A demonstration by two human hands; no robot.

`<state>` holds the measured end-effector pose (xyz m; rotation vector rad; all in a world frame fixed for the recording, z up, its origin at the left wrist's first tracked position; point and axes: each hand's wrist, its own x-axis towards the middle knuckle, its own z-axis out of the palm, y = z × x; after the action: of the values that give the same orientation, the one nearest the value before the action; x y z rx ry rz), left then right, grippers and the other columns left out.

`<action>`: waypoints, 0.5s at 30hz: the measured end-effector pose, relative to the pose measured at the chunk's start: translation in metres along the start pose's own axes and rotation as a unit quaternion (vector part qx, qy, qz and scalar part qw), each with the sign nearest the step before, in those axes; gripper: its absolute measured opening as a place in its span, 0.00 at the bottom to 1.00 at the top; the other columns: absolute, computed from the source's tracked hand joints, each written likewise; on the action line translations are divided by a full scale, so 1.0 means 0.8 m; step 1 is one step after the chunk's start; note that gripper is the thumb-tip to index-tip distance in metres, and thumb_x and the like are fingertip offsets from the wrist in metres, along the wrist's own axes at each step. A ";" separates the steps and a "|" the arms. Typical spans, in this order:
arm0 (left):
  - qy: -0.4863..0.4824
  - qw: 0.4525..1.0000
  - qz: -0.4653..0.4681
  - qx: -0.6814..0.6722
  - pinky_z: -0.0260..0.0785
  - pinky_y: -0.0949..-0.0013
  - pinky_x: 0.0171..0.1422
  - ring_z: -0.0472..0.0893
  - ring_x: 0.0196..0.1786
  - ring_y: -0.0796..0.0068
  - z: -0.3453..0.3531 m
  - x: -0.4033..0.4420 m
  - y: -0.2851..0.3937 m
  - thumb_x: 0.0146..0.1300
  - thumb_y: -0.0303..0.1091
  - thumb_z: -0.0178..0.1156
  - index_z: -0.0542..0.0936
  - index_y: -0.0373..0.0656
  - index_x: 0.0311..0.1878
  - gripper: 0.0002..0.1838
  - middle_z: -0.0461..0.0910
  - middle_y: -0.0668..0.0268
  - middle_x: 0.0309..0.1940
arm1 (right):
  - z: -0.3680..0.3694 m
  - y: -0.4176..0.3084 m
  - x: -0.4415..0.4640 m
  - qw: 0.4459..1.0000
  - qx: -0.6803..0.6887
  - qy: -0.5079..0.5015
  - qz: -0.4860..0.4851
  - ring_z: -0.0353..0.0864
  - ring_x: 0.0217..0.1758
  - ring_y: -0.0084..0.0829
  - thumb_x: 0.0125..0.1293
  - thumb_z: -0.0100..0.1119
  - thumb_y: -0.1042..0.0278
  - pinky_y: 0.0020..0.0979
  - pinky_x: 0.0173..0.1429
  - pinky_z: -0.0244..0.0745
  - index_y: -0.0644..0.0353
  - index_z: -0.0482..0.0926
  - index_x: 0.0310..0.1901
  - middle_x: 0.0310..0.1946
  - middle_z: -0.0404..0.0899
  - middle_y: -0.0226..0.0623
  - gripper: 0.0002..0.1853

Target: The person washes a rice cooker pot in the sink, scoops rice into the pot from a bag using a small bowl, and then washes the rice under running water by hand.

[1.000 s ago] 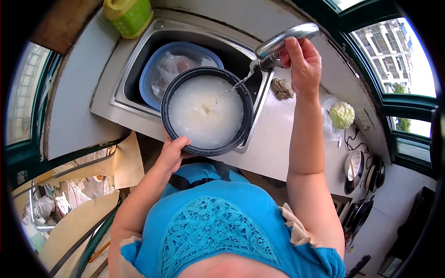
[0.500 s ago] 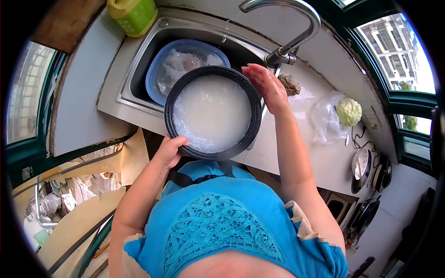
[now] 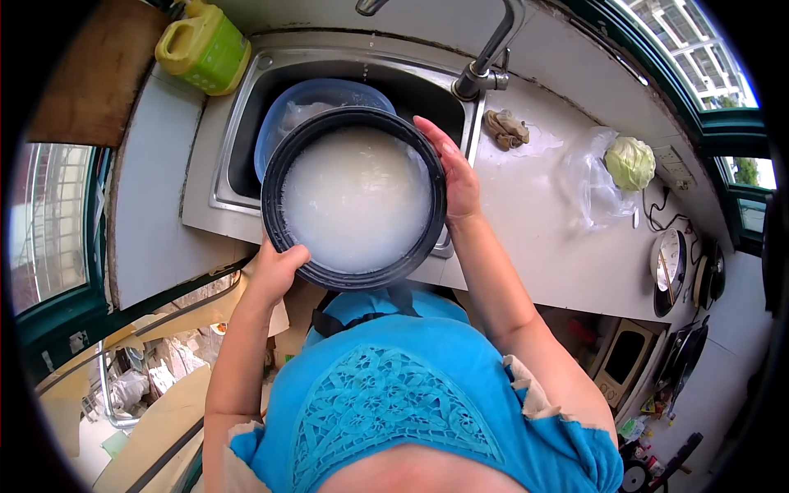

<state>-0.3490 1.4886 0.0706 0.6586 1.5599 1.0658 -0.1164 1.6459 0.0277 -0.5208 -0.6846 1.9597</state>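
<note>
A round black pot [image 3: 353,281] is held level in front of me, over the sink's front edge. Cloudy white water [image 3: 357,201] fills much of it, with whitish bits along the inner wall; the bottom is hidden. My left hand [image 3: 279,267] grips the lower left rim, thumb on top and fingers hidden underneath. Against the right side of the pot, my right hand [image 3: 456,177] presses its palm, its wet fingers reaching along the wall. Partly behind the pot, a blue basin [image 3: 275,123] sits in the sink [image 3: 246,94] with clear plastic inside.
Water drips from the curved faucet [image 3: 485,70]. A green and yellow jug [image 3: 209,53] stands at the sink's back left. On the right counter lie a brown cloth [image 3: 507,130], a plastic bag [image 3: 596,185], a cabbage [image 3: 630,163] and a bowl with chopsticks [image 3: 667,259].
The pot has moved slightly left with both hands. My right hand, tilted away from the rim before, now lies against the pot's side. The view has shifted, showing more of the right counter.
</note>
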 end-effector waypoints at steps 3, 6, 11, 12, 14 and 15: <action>-0.005 0.998 0.052 0.046 0.60 0.69 0.63 0.70 0.55 0.70 -0.011 -0.001 0.007 0.45 0.22 0.52 0.61 0.34 0.64 0.37 0.70 0.60 0.55 | 0.001 0.011 0.003 1.000 0.020 0.009 0.007 0.72 0.58 0.30 0.67 0.42 0.60 0.30 0.64 0.65 0.66 0.64 0.63 0.56 0.73 0.42 0.26; -0.008 0.996 0.066 0.061 0.55 0.66 0.68 0.67 0.61 0.66 -0.019 -0.003 0.018 0.43 0.23 0.52 0.57 0.34 0.67 0.40 0.67 0.57 0.59 | -0.001 0.024 0.005 0.999 0.038 0.037 0.011 0.71 0.59 0.32 0.67 0.41 0.59 0.32 0.65 0.65 0.66 0.65 0.62 0.56 0.73 0.43 0.26; -0.019 0.997 0.061 0.052 0.56 0.64 0.69 0.67 0.63 0.65 -0.021 -0.001 0.037 0.43 0.22 0.50 0.57 0.35 0.68 0.41 0.67 0.57 0.60 | 0.002 0.046 0.005 0.993 0.081 0.086 -0.017 0.72 0.59 0.34 0.67 0.41 0.59 0.34 0.66 0.65 0.65 0.70 0.57 0.56 0.73 0.45 0.23; -0.022 0.996 0.064 0.052 0.56 0.64 0.69 0.67 0.63 0.65 -0.019 -0.001 0.042 0.43 0.22 0.50 0.57 0.35 0.68 0.41 0.67 0.57 0.59 | 0.001 0.049 0.004 0.992 0.087 0.092 -0.020 0.72 0.59 0.34 0.67 0.41 0.59 0.34 0.66 0.65 0.65 0.70 0.57 0.56 0.73 0.45 0.23; -0.026 0.996 0.069 0.056 0.57 0.64 0.69 0.67 0.63 0.65 -0.010 0.000 0.053 0.43 0.21 0.49 0.56 0.35 0.68 0.41 0.66 0.57 0.60 | -0.001 0.051 0.003 0.989 0.093 0.114 -0.014 0.72 0.58 0.35 0.66 0.42 0.60 0.33 0.65 0.66 0.65 0.71 0.56 0.56 0.74 0.45 0.22; -0.029 0.995 0.076 0.059 0.57 0.64 0.69 0.67 0.63 0.65 -0.007 0.000 0.056 0.43 0.21 0.49 0.56 0.35 0.68 0.41 0.66 0.57 0.60 | -0.002 0.053 0.003 0.988 0.095 0.121 -0.013 0.73 0.58 0.35 0.66 0.42 0.60 0.33 0.65 0.66 0.65 0.71 0.55 0.55 0.74 0.45 0.22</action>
<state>-0.3599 1.5072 0.1106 0.8922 1.5502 1.0621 -0.1440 1.6324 -0.0012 -0.6154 -0.3457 1.8756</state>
